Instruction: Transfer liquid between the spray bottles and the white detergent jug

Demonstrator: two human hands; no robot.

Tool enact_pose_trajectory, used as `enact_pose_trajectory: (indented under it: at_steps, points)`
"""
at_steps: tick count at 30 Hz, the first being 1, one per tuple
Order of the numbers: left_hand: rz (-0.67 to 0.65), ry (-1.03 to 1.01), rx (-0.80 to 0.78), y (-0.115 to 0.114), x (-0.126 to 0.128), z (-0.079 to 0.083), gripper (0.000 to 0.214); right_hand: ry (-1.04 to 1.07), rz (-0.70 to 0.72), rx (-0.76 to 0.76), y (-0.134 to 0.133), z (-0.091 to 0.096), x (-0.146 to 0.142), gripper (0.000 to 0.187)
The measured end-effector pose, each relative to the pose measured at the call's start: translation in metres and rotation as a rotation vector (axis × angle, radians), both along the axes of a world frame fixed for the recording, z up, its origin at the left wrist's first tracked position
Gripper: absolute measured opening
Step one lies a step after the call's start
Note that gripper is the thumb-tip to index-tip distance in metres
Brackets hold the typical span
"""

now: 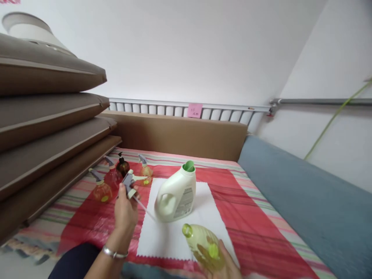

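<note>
My left hand (125, 211) is closed around a grey spray-trigger head (129, 184) whose thin dip tube slants down to the right over a white cloth (203, 217). My right hand (225, 265) grips a round yellow-green bottle (203, 245), uncapped, its open neck pointing up and left. Between the two stands a white detergent jug (176, 193) with a green spout, upright on the cloth.
Three spray bottles of orange-red liquid (102, 190) and a dark pump bottle (122, 166) stand at the left on the red striped mat (232, 201). Stacked brown cushions (43, 128) rise at the left; a grey-blue mattress (305, 201) lies at the right, a cardboard panel (180, 135) behind.
</note>
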State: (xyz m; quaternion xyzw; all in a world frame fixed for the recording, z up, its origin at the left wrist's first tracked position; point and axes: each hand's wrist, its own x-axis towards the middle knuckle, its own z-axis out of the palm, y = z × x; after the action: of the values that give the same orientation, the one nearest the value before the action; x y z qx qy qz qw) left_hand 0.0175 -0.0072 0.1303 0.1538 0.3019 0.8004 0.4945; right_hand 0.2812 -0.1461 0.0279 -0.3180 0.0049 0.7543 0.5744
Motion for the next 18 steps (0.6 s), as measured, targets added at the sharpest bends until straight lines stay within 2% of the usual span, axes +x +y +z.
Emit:
enact_pose_trajectory:
  at_steps: [3,6,9,13,15,18]
  points:
    - [0.033,0.059,0.073,-0.008,0.000,0.019,0.029,0.003,-0.004,0.006,-0.003,0.014,-0.020,0.051]
    - [0.021,0.111,0.107,-0.015,-0.004,0.022,0.030,0.012,0.008,-0.005,-0.006,0.020,-0.035,0.052]
    - [-0.059,0.145,0.010,-0.018,-0.011,0.004,0.031,0.055,0.059,-0.021,-0.007,0.013,-0.043,0.044]
    - [-0.222,0.184,-0.248,-0.021,-0.022,-0.036,0.024,0.106,0.228,-0.054,-0.003,-0.010,-0.053,0.049]
    - [-0.239,0.211,-0.293,-0.023,-0.026,-0.052,0.022,0.088,0.262,-0.042,0.003,-0.020,-0.064,0.050]
    - [-0.235,0.247,-0.301,-0.022,-0.031,-0.066,0.025,0.049,0.261,-0.054,0.016,-0.026,-0.086,0.046]
